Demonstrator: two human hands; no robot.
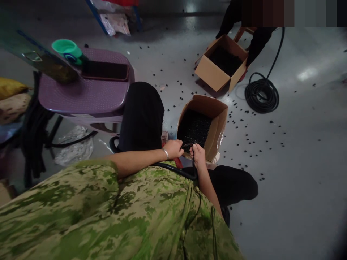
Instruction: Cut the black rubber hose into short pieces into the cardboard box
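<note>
Grey floor; both grips closed on hose (173,169)

Two cardboard boxes (214,124) (217,74); one purple stool (86,94); one green cup (67,50); one hose coil (261,94).

green camouflage shirt (114,213), silver bracelet (166,154)

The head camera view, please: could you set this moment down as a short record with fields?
left hand: left hand grips a thin black hose, fingers closed
right hand: right hand pinches the hose end
nearest box: open brown cardboard box of small black pieces, just beyond both hands
far box: second open cardboard box, a seated person behind it
floor: scattered black pieces; coiled black cable
stool: purple plastic stool bearing a green cup
</note>
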